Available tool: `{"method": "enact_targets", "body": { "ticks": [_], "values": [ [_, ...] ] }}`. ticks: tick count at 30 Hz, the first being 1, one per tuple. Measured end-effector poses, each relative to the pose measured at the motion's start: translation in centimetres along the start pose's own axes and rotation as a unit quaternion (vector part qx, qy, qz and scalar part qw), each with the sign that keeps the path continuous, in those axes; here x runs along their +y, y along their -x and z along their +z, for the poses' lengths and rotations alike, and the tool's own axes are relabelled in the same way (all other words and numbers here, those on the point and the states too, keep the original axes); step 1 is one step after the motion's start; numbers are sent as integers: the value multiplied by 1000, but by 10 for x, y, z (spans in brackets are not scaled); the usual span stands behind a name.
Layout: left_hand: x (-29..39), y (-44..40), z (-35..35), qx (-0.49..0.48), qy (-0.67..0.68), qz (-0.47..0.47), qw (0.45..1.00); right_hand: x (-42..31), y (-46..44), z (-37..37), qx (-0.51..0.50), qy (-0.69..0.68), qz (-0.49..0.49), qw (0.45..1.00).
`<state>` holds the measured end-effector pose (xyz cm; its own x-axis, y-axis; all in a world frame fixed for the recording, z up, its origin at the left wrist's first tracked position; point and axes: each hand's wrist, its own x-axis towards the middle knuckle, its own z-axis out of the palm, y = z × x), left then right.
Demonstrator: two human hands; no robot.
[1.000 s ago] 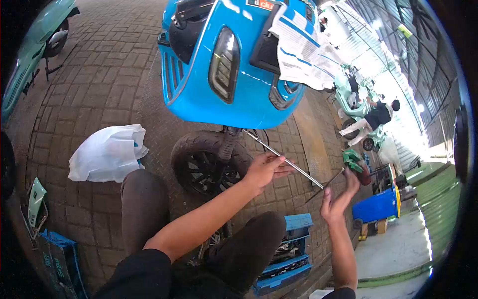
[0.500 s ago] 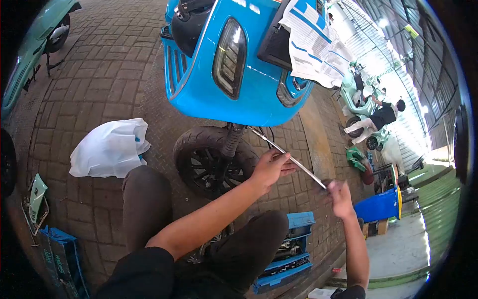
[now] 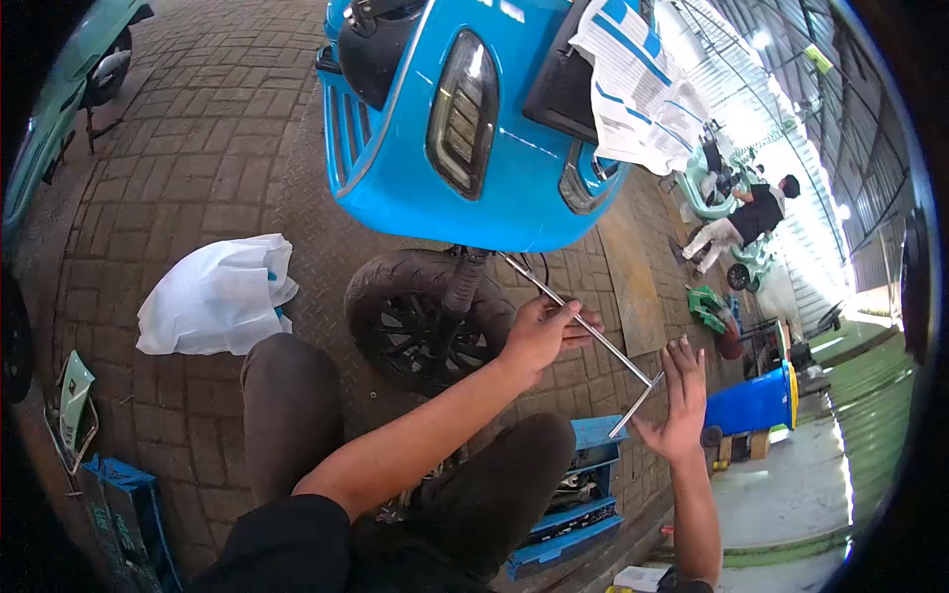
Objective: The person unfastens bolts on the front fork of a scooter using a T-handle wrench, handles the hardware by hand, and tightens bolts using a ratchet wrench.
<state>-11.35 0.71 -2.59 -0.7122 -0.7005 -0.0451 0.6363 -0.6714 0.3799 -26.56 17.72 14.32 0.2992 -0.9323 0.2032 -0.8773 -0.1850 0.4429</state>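
Pinching T-handle wrench (image 3: 625,359), left hand (image 3: 539,338) steadies it, far end under blue scooter (image 3: 524,188); right hand (image 3: 682,403) spread against crossbar (image 3: 633,409). Likely turning step; another turn would call for right hand pushing crossbar round.

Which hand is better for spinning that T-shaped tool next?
Probably the right. The open right-hand grip is beside the crossbar of the T-shaped tool, well placed to turn it. The left-hand grip holds the shaft partway along, so it seems better suited to steadying.
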Motion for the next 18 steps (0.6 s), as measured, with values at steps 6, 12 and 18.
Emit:
{"method": "enact_targets", "body": {
  "ticks": [6,12,18],
  "values": [
    [-2,-1,2,6,20,27,999,10,11,38,-21,-521,343,781],
    [-3,-4,-2,14,2,20,1000,19,4,39,-57,-667,498,552],
    [8,7,7,18,-2,18,1000,-7,-2,0,34,-33,52,998]
  ]
}}
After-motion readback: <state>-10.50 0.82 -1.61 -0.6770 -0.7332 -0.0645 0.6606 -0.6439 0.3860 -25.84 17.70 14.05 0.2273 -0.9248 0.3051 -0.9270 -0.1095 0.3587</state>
